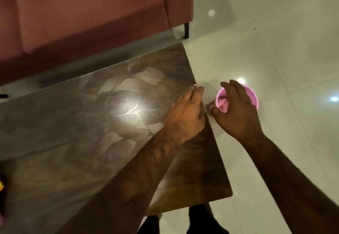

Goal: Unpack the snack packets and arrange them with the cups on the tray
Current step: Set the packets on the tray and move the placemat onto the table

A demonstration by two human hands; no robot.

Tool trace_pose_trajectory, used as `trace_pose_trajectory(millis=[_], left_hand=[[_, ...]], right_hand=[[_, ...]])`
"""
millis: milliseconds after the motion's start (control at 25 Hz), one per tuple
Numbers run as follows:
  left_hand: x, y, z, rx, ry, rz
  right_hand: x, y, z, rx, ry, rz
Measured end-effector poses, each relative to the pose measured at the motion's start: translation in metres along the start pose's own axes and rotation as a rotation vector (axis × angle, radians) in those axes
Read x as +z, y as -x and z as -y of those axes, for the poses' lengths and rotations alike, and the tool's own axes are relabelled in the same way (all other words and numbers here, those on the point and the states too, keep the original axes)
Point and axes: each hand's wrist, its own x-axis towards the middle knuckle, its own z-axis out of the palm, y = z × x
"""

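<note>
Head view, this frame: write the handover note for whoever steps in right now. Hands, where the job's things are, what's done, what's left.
Left hand: palm down at the right edge of the table, fingers curled; whether it holds anything cannot be told.
Right hand: open, spread above the pink tub on the floor beside the table, not gripping it.
Pink tub: holds some crumpled pinkish material, unclear what.
Job's things: no tray, cups or snack packets clearly in view; only a blurred yellow scrap at the frame's left edge.
Done: nothing can be confirmed from here.
Left: find packets, cups, tray; unpack and arrange.
</note>
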Motion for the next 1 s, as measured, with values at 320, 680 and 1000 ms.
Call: trace_pose_trajectory(millis=[320, 680, 1000], left_hand=[[-0.067, 0.125, 0.118, -0.157, -0.043, -0.145], [-0.12, 0.333, 0.288, -0.353, -0.02, -0.276], [-0.152, 0.453, 0.39, -0.523, 0.034, -0.376]], right_hand=[[0.043, 0.067, 0.159, -0.197, 0.141, 0.15], [0.138, 0.191, 0.359, -0.386, 0.281, 0.256], [0.213, 0.264, 0.492, -0.575, 0.352, 0.408]])
